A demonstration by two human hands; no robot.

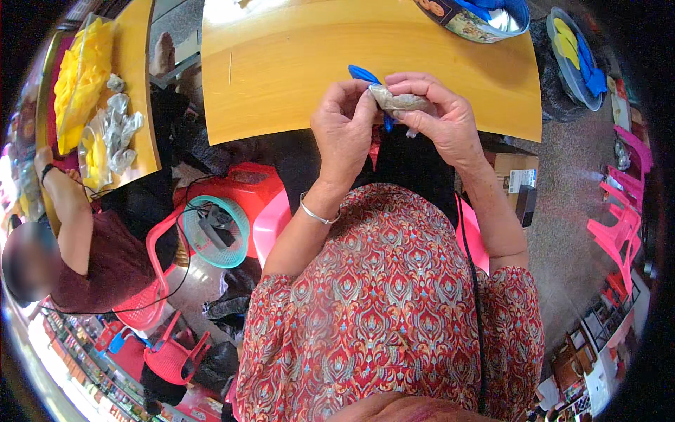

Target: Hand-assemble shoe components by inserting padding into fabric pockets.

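Above the near edge of the wooden table, both my hands work on a small clear plastic bag (408, 103) with a greyish-brown filling. My left hand (342, 119) pinches its left end between thumb and fingertips. My right hand (450, 119) wraps its fingers and thumb round the fuller right end. A blue, rubbery-looking strip (363, 73) sticks out behind my left fingertips. More blue shows just below the bag; whether it is the same piece is hidden by the bag and fingers.
A thin stick lies on the table (295, 105). A tub (478, 24) with blue pieces stands at its far right. Beyond is a basin (562, 63) with yellow and blue pieces. At left, a person sits by yellow pieces (83, 74) and small grey-filled bags (121, 130). A turquoise basket (242, 243) is nearby.
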